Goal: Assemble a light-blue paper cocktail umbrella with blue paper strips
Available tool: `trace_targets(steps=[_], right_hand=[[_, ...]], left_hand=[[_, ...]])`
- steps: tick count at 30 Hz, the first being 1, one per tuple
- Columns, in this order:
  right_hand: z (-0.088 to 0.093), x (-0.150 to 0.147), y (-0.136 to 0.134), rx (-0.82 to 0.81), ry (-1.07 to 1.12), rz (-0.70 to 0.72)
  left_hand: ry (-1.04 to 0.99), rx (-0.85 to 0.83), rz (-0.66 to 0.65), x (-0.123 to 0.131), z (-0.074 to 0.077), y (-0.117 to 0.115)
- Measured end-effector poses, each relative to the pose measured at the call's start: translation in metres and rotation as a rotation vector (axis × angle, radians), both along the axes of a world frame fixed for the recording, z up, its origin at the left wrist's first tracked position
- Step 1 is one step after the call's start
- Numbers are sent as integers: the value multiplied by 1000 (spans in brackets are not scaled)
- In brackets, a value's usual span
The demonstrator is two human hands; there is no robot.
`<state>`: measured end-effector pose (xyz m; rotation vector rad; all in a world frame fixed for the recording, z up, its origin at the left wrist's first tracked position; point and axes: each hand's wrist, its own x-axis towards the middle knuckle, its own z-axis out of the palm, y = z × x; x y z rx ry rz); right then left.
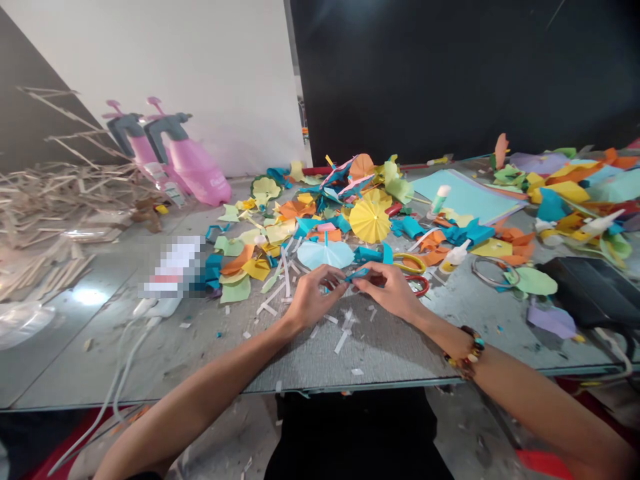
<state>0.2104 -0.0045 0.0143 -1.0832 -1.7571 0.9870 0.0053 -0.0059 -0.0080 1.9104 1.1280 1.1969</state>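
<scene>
White paper strips (343, 341) lie at 6 o'clock, short of the table's (395, 353) front edge; fingers of the left hand (313, 297) and right hand (385, 288) clamp a small blue paper piece (357, 273) between them; a pale blue paper parasol (325, 254) stands just beyond at 11 o'clock; red-handled scissors (417, 285) lie at 3 o'clock.

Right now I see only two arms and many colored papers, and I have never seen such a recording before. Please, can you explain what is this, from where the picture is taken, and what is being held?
There is no machine here, only a person's two bare hands. The one picture comes from a camera worn on the person's head, looking forward and down. The left hand and the right hand together pinch a small teal paper piece. On the grey table lie many colored paper scraps, a pale blue paper parasol and a yellow paper parasol. Farther left stand pink spray bottles, beside a heap of wooden sticks.
</scene>
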Motion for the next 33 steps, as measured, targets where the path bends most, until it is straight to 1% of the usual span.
trace_targets(steps=[5,11,18,20,24,29,33], right_hand=[[-3,1,2,-8,3,21],[-9,3,5,-97,75,45],[-5,2,4,-145,96,50],[-4,1,3,-109,79,64],[-2,-1,-1,24,-6,67],[2,-2,-5,52,-46,50],[4,-2,-7,97,-59,23]], left_hand=[[6,-2,-13,-1,0,1],[-18,-72,-62,-2,1,3],[-117,-99,-92,1,3,1],[-159,-94,-83,2,3,1],[-180,-63,-62,1,1,0],[-124,66,1,0,2,-3],[-76,119,63,1,5,-4]])
